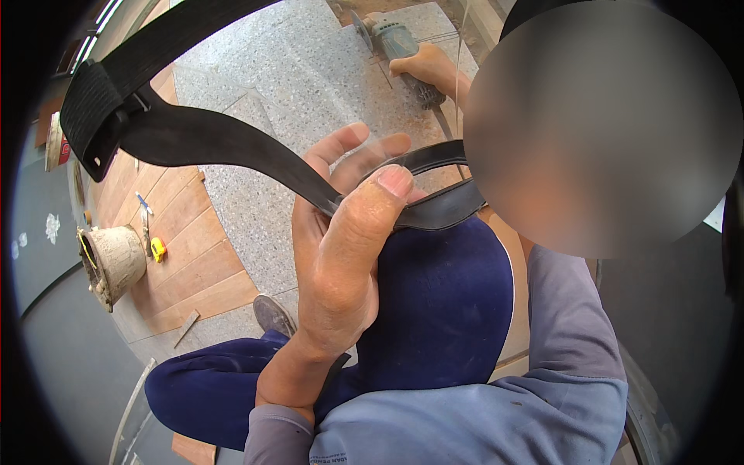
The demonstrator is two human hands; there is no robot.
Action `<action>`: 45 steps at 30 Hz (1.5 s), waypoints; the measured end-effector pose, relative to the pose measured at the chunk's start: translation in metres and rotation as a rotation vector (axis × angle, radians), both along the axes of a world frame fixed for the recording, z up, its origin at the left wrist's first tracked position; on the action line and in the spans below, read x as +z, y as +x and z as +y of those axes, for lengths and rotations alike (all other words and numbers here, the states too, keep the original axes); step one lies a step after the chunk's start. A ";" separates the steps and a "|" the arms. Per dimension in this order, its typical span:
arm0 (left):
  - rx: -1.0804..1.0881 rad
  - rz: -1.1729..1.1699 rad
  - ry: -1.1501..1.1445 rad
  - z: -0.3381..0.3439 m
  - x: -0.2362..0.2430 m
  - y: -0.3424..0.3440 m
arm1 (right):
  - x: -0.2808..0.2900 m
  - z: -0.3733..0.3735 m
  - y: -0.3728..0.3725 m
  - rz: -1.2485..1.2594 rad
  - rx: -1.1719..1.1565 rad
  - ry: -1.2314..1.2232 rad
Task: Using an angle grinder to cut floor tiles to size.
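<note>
Speckled tiles [240,77] | I see left hand [329,267] pinching black strap [225,143] | right hand [435,68] gripping grinder [395,40] near tiles' far edge

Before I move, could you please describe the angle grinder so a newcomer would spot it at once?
Find the big speckled grey slab. Just right of its upper part, the right hand grips the angle grinder: greenish-grey, dark-handled, the only tool showing a disc.

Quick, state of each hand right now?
Left hand: holding the black strap between thumb and fingers.
Right hand: closed around the grinder.
</note>
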State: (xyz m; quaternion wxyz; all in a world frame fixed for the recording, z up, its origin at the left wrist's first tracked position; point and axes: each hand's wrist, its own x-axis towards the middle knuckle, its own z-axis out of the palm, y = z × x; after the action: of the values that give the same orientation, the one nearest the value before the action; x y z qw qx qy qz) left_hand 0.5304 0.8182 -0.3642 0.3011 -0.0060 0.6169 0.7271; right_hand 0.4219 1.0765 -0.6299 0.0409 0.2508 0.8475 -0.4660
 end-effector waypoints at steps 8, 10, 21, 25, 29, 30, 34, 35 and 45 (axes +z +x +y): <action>0.006 0.013 0.008 0.000 -0.001 0.001 | 0.006 -0.004 0.007 -0.018 -0.001 0.012; 0.007 0.008 0.001 0.000 0.000 0.002 | 0.009 -0.004 0.008 -0.007 -0.003 0.032; 0.027 -0.102 0.137 -0.005 0.004 0.000 | 0.004 -0.005 0.010 0.010 0.012 0.040; 0.014 -0.103 0.133 -0.005 0.005 0.001 | 0.000 -0.003 0.011 -0.008 -0.005 0.039; 0.016 -0.093 0.131 -0.005 0.006 0.001 | -0.002 -0.004 0.012 -0.007 0.001 0.061; 0.019 -0.104 0.133 -0.005 0.006 0.001 | -0.003 -0.003 0.012 -0.007 0.010 0.055; 0.017 -0.096 0.135 -0.005 0.006 0.002 | -0.005 -0.003 0.013 -0.023 0.007 0.066; 0.017 -0.083 0.137 -0.005 0.006 0.002 | -0.005 -0.003 0.013 -0.023 0.006 0.067; -0.006 0.029 0.021 -0.004 0.001 0.003 | -0.008 -0.002 0.012 -0.045 0.020 0.074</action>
State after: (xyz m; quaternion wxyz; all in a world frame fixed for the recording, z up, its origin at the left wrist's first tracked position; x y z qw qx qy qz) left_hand 0.5338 0.8146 -0.3635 0.2943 0.0095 0.6136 0.7326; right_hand 0.4341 1.0743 -0.6380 0.0554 0.2543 0.8654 -0.4282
